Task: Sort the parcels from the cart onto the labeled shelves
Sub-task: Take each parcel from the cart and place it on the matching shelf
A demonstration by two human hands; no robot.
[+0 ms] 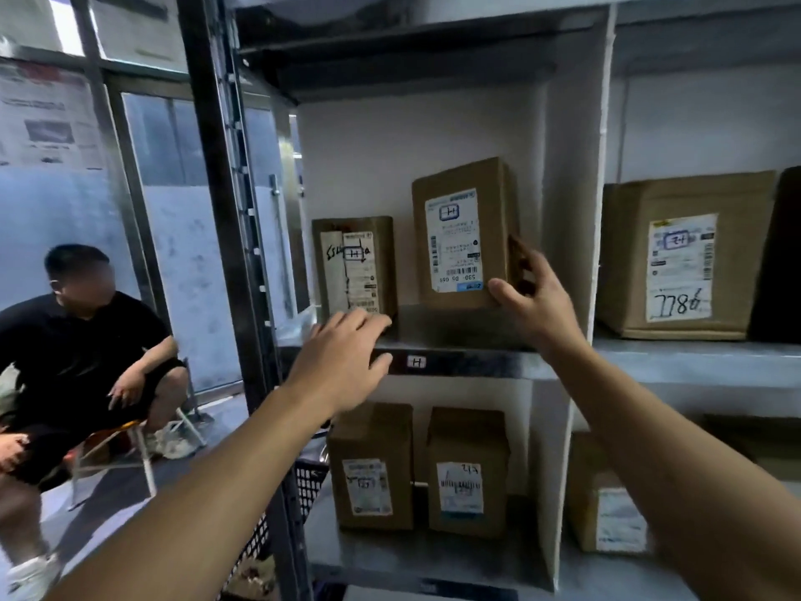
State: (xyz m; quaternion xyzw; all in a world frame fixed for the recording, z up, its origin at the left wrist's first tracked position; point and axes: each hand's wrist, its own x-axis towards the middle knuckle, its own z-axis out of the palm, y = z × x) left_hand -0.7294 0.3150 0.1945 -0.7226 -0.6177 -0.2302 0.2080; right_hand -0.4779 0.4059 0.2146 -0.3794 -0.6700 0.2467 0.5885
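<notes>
Seating the box [463, 236] on the H shelf [468, 364]: right hand [533, 297] grips its lower right corner, left hand [342, 353] flat and free at the shelf lip, so I'd square it beside the smaller box [355, 262], label outward, before letting go.

This is looking like a parcel room, where mail is waiting to be picked up. Brown boxes [628, 262] with printed stickers are standing on metal shelves [468, 329]. A little tag [417, 362] is showing the letter H on the shelf edge, and the tall box [463, 236] above it is wearing an H sticker too. White boards [572, 210] are splitting the shelves into bins.
</notes>
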